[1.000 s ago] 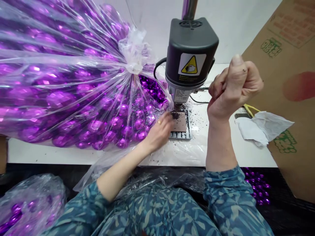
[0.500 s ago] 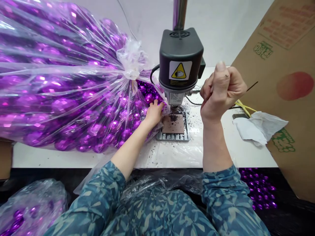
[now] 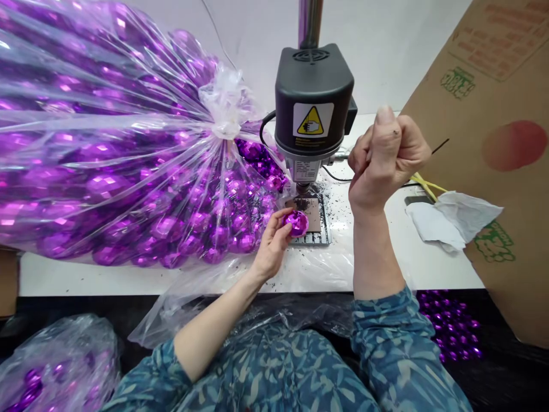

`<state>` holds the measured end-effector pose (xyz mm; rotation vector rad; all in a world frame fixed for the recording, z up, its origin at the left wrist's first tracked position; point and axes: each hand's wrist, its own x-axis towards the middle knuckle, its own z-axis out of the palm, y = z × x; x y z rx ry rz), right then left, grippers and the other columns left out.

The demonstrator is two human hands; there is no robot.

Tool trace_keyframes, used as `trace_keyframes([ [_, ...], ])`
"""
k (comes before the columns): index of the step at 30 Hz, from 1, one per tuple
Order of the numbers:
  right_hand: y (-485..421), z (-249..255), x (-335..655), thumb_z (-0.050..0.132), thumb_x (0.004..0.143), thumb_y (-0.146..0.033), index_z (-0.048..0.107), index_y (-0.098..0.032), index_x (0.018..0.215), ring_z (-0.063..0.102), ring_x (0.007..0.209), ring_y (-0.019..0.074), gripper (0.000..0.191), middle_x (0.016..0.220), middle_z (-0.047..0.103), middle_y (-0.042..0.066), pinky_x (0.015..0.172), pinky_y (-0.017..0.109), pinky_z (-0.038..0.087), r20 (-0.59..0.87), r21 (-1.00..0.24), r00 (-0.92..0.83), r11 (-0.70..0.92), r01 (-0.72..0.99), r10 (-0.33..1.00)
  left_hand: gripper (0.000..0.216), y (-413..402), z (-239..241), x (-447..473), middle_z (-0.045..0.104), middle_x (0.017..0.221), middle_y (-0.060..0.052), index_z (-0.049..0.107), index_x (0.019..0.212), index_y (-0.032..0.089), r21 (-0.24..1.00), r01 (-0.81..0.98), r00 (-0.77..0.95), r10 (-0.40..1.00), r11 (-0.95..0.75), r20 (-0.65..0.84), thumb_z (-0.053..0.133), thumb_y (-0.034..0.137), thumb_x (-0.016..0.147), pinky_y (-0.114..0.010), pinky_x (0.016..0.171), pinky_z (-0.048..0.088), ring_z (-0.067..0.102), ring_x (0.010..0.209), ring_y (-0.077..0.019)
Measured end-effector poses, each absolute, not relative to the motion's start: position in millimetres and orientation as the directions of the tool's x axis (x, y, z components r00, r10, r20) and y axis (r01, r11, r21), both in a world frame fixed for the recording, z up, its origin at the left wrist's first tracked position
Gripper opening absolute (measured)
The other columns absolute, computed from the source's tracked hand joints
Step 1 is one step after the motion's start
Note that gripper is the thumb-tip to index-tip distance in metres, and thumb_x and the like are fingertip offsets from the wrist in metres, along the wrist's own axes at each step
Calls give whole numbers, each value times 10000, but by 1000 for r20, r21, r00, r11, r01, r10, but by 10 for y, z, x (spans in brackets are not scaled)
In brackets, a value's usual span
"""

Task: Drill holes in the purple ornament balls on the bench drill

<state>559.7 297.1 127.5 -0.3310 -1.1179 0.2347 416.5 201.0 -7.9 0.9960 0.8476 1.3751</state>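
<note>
My left hand (image 3: 274, 243) pinches a shiny purple faceted ball (image 3: 296, 222) just in front of the small metal work plate (image 3: 316, 213) of a bench drill (image 3: 313, 111). The ball sits at the plate's left front corner, below the drill's spindle. My right hand (image 3: 384, 157) is raised beside the drill head, closed in a fist round its thin feed lever. A large clear plastic bag (image 3: 111, 149) full of the same purple balls lies on the white table at the left, its mouth open toward the drill.
Dark shavings lie scattered around the plate. A crumpled white cloth (image 3: 450, 220) and a brown cardboard box (image 3: 493, 131) stand at the right. Another bag of purple balls (image 3: 51, 366) sits low left, and loose purple balls (image 3: 450, 329) lie under the table's right side.
My left hand reached into the bag's mouth, then drew back toward me with one purple ball, now held at the plate. The right hand stayed on the lever.
</note>
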Motion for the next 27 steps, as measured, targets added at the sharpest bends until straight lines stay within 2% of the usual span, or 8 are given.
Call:
trace_keyframes([
  [3, 2963, 1274, 5597, 612, 934, -324, 284, -201, 570, 294, 354, -20, 505, 424, 304, -119, 393, 168, 213, 837, -377, 421, 926, -23, 351, 379, 2060, -159, 4262, 681, 1161, -37, 610, 1193, 265, 794, -586, 107, 987, 163, -124, 718, 477, 897, -414, 943, 610, 692, 983, -175],
  [5, 2955, 1273, 5596, 618, 930, -335, 296, -205, 576, 297, 353, -13, 496, 420, 308, -119, 385, 177, 206, 833, -385, 423, 923, -21, 357, 385, 2130, -204, 4290, 682, 1161, -42, 612, 1181, 244, 754, -627, 107, 980, 196, -166, 731, 472, 893, -429, 957, 611, 693, 990, -171],
  [8, 2939, 1276, 5591, 623, 927, -366, 310, -208, 580, 297, 350, -7, 493, 417, 318, -116, 378, 192, 208, 830, -397, 425, 918, -4, 361, 415, 2214, -299, 4305, 681, 1170, -39, 619, 1178, 245, 771, -608, 95, 982, 189, -165, 774, 460, 860, -417, 968, 607, 688, 1037, -176],
  [11, 2916, 1284, 5583, 615, 925, -404, 290, -210, 578, 295, 351, -8, 513, 421, 306, -112, 378, 194, 204, 828, -410, 423, 912, 10, 368, 470, 2262, -431, 4299, 676, 1214, -31, 609, 1213, 267, 870, -485, 24, 996, 89, -88, 798, 471, 834, -369, 1017, 569, 673, 1101, -171],
  [15, 2890, 1286, 5578, 592, 921, -478, 280, -215, 580, 287, 354, -5, 531, 419, 295, -115, 401, 203, 238, 818, -443, 429, 895, 46, 383, 592, 2359, -585, 4215, 676, 1268, -84, 565, 1316, 253, 968, -197, -86, 986, -156, 141, 784, 524, 838, -386, 1074, 525, 656, 1179, -213],
  [18, 2886, 1274, 5583, 588, 931, -476, 281, -223, 584, 283, 361, 6, 528, 425, 298, -108, 403, 225, 236, 827, -437, 419, 898, 60, 375, 576, 2460, -622, 4116, 671, 1291, -117, 587, 1323, 231, 960, -9, -75, 958, -279, 277, 721, 569, 877, -440, 1077, 518, 655, 1191, -250],
  [22, 2906, 1255, 5592, 567, 946, -490, 262, -232, 593, 279, 367, 13, 533, 432, 286, -104, 405, 240, 233, 836, -435, 415, 894, 105, 358, 485, 2537, -581, 4032, 648, 1325, -113, 608, 1350, 255, 896, 228, -4, 920, -382, 393, 668, 498, 935, -476, 1089, 494, 612, 1258, -270],
  [27, 2908, 1264, 5581, 607, 922, -495, 258, -232, 587, 264, 346, 21, 551, 411, 276, -103, 379, 243, 203, 832, -416, 433, 906, 73, 347, 623, 2571, -603, 4016, 659, 1275, -114, 546, 1367, 238, 915, 221, 6, 938, -338, 346, 809, 397, 824, -454, 1023, 540, 652, 1169, -258],
])
